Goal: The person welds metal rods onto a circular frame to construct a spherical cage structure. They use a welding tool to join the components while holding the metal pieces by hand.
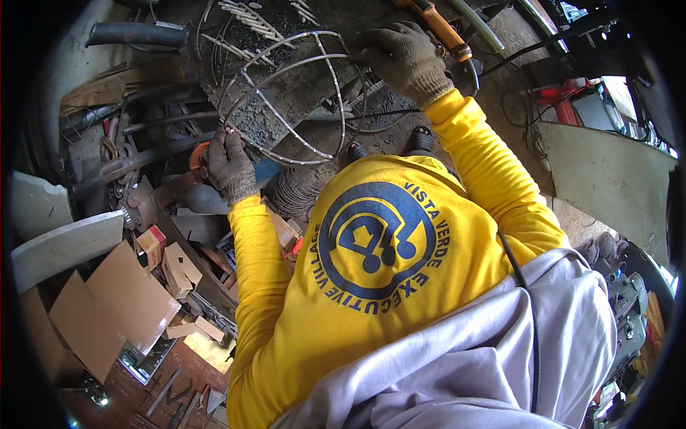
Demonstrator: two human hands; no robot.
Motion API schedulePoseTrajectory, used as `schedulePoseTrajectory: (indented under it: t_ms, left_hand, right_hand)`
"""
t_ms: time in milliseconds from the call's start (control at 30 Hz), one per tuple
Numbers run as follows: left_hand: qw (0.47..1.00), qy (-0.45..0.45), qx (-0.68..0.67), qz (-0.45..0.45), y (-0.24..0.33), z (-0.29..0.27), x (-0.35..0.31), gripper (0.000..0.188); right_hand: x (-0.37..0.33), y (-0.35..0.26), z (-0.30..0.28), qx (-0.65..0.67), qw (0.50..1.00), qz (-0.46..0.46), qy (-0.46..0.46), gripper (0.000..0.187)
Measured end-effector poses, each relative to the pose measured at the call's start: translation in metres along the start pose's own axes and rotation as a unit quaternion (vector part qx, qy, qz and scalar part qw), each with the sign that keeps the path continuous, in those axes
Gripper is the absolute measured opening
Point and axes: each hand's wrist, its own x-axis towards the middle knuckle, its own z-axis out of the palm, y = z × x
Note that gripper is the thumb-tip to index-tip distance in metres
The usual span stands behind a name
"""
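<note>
Between my two gloved hands is a round, cage-like frame [337, 84] of bent metal rods, held tilted over the dark work table [321, 114]. My left hand [230, 168], in a grey knit glove, is closed on the frame's lower left side. My right hand [407, 61], gloved alike, has its fingers curled at the frame's upper right edge; its fingertips are partly hidden. An orange loop-shaped piece [199, 155] shows beside my left hand. Just past my right hand lies an orange-handled tool [436, 25] with a cable.
Several short pale rods [250, 21] lie at the table's far side. Metal scrap and bars [164, 121] crowd the left. Cardboard [118, 300] and small boxes [151, 247] sit at lower left. Coiled wire [293, 193] lies below the table. A grey panel [607, 171] stands at right.
</note>
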Motion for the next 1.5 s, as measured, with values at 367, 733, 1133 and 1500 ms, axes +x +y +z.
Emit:
schedulePoseTrajectory:
  t_ms: [367,733,1133,1500]
  left_hand:
    - [0.987,-0.022,-0.138,-0.084,0.004,0.003,-0.001,0.031]
    - [0.984,-0.059,-0.114,-0.121,0.006,-0.009,0.002,0.030]
    - [0.993,-0.024,-0.091,-0.078,0.010,-0.003,0.000,0.027]
    - [0.995,0.038,0.073,0.063,0.025,-0.008,0.001,0.034]
  right_hand:
    - [0.020,-0.003,0.021,-0.040,0.998,-0.039,-0.026,0.026]
    - [0.027,-0.005,0.026,-0.023,0.999,-0.011,-0.046,0.025]
    - [0.023,-0.004,0.030,-0.041,0.999,-0.004,-0.027,0.026]
    - [0.024,-0.003,0.032,-0.047,0.998,-0.007,-0.030,0.025]
